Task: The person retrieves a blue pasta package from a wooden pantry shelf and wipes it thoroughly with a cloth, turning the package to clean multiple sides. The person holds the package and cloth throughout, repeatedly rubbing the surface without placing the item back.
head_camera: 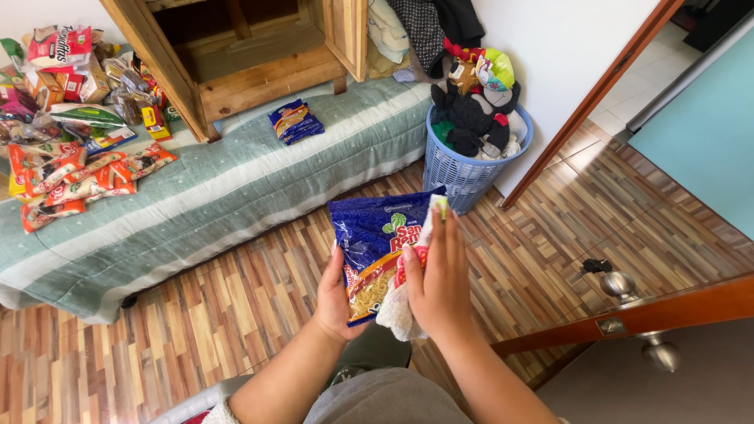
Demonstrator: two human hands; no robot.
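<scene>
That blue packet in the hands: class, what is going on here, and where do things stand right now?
A person holds a blue noodle packet up in the left hand. The right hand presses a white cloth against its front. Behind, another blue packet lies on a green mattress, with a heap of food packets at its far end. A blue laundry basket full of clothes stands by the wall.

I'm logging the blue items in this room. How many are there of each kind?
Blue pasta packet in the hands: 1
Blue packet on the mattress: 1
Blue laundry basket: 1
Total: 3
</scene>
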